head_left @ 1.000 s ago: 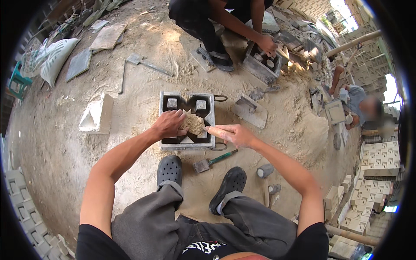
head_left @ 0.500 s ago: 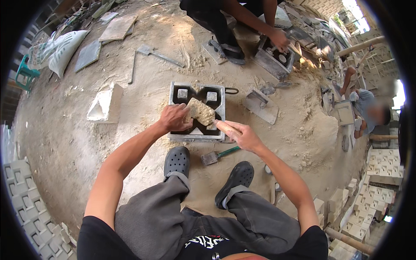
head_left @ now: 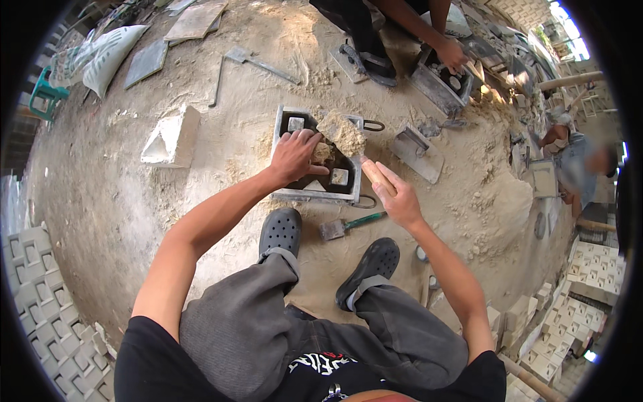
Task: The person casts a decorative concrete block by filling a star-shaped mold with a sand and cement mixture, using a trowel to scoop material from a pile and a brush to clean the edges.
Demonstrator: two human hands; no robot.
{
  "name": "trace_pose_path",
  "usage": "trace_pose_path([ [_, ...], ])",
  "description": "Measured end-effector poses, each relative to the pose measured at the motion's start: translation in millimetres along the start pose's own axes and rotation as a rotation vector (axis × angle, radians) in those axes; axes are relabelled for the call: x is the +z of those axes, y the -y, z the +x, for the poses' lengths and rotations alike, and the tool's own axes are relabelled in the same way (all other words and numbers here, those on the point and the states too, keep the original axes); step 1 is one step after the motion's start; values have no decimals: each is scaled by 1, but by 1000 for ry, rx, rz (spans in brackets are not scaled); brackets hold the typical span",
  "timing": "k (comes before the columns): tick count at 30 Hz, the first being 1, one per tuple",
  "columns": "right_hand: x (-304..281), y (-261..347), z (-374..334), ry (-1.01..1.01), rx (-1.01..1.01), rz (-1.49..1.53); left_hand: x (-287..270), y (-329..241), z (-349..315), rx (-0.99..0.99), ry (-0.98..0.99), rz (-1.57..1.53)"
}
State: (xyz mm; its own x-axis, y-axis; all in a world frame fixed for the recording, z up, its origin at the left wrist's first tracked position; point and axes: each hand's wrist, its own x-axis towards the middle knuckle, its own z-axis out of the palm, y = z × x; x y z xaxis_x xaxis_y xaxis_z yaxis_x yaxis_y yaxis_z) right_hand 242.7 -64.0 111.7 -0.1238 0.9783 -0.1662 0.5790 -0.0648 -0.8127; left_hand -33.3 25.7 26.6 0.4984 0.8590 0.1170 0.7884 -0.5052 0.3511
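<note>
My right hand [head_left: 396, 199] is closed round the wooden handle of a trowel [head_left: 377, 175]. A heap of damp sandy mix [head_left: 343, 134] covers its blade, over the far right part of a metal block mould [head_left: 315, 196]. My left hand [head_left: 293, 159] reaches over the mould's left side, fingers stretched and thumb apart, beside a small clump of mix [head_left: 324, 153]. Whether the fingertips touch that clump I cannot tell. Dark hollows and pale square cores [head_left: 339, 177] show inside the mould, and loop handles [head_left: 365, 202] stick out on its right.
Right of the mould lies a steel float [head_left: 420, 153]; a green-handled flat tool [head_left: 335, 230] lies near my shoes. A white block [head_left: 173, 137] sits to the left. Beyond, a co-worker's hand [head_left: 453, 55] is at another mould [head_left: 439, 87]. Loose sand [head_left: 499, 208] is heaped right.
The loaded trowel has moved away from me and rightward across the mould. My left hand has shifted inward over it, fingers more spread. The whole view has shifted slightly.
</note>
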Motion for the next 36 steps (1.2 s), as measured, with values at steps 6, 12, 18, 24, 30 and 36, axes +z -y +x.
trace_pose_path([
  [6, 10, -2, -8, -133, -311, -150, -7, 24, -25, -134, -107, 0],
  [12, 23, -23, -9, -18, -416, -327, -3, 23, -34, -170, -155, -44],
  [18, 24, -14, -10, -76, -447, -316, 5, 10, -33, -226, -135, -58],
  [24, 24, -17, -14, -39, -456, -396, 6, 11, -32, -259, -150, -70],
  [30, 30, -22, -18, -5, -470, -465, 6, 11, -34, -269, -176, -81],
  [36, 28, -19, -18, -77, -484, -418, 7, 11, -35, -297, -141, -73],
])
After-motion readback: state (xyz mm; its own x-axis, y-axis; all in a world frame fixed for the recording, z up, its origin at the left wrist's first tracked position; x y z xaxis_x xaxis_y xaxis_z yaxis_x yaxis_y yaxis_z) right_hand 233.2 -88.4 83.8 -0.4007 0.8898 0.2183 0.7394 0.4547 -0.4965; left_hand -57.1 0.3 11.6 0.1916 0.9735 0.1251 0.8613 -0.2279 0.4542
